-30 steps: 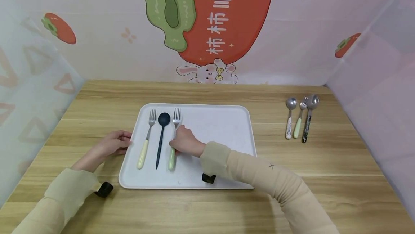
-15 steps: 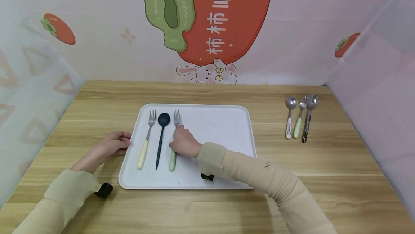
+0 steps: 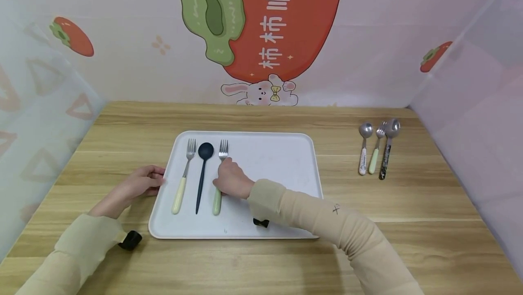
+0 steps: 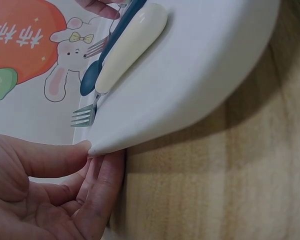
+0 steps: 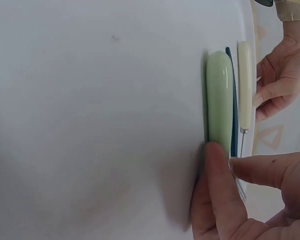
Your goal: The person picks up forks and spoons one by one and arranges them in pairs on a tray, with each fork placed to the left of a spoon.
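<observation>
Silver metal fork with a glossy pale-green handle (image 3: 217,202) lies on the left half of a white rectangular tray with rounded corners (image 3: 269,159), tines pointing away from us. From the head view, we see the right hand (image 3: 233,179) pinching it around the middle. Just to its left are a slim dark spoon (image 3: 202,177) and a metal fork with a cream handle (image 3: 179,195). The left hand (image 3: 143,180) grips the tray's left edge. On the wood-grain surface (image 3: 229,267), right of the tray, we find a small spoon with a white patterned handle (image 3: 363,161), a small fork with a light-green handle (image 3: 373,161) and a larger spoon with a dark patterned handle (image 3: 386,159).

In the left wrist view, we see the left thumb on top of the rim, the fingers tucked beneath it.

In the right wrist view, we see thumb and index finger closed about the end of the green handle nearest the tines.
</observation>
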Motion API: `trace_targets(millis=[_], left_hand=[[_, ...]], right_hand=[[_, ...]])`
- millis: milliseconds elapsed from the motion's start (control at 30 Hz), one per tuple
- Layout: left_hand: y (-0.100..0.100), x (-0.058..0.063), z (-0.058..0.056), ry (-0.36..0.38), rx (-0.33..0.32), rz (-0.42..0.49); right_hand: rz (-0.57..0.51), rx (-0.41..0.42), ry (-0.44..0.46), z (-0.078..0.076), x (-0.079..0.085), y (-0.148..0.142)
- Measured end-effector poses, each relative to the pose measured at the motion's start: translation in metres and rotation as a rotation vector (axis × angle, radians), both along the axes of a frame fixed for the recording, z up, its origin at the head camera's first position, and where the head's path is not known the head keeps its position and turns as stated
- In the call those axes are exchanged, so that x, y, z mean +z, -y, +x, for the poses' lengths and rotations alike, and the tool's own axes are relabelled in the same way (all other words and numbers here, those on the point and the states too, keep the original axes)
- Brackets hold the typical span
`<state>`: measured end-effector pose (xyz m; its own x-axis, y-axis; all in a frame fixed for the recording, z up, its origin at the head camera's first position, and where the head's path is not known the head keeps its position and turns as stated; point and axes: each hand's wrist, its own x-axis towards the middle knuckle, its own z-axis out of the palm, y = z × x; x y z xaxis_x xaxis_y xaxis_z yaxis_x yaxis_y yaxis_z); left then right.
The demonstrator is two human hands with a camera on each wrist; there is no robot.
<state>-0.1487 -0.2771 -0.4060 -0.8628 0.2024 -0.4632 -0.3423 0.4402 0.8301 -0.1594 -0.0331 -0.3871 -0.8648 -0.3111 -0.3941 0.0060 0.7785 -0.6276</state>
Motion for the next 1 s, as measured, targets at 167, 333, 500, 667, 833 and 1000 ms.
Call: trace_targets(millis=[167,333,500,667,833,1000], left_hand=[[0.0,0.0,0.0,-0.003,-0.003,-0.003],[0.0,0.001,0.001,-0.001,-0.005,0.001],[0.0,0.002,0.002,-0.004,-0.012,-0.013],[0.0,0.003,0.002,-0.018,-0.022,-0.028],[0.0,0.002,0.002,-0.017,-0.022,-0.031],[0.001,0.002,0.003,-0.015,-0.025,-0.017]], right_hand=[[0.007,-0.018,0.007,0.003,0.002,-0.005],[0.049,0.069,-0.059,0.01,0.006,-0.02],[0.163,0.188,-0.126,0.014,0.014,-0.038],[0.268,0.283,-0.131,0.015,0.023,-0.054],[0.349,0.36,-0.116,0.013,0.031,-0.069],[0.406,0.401,-0.112,0.009,0.037,-0.085]])
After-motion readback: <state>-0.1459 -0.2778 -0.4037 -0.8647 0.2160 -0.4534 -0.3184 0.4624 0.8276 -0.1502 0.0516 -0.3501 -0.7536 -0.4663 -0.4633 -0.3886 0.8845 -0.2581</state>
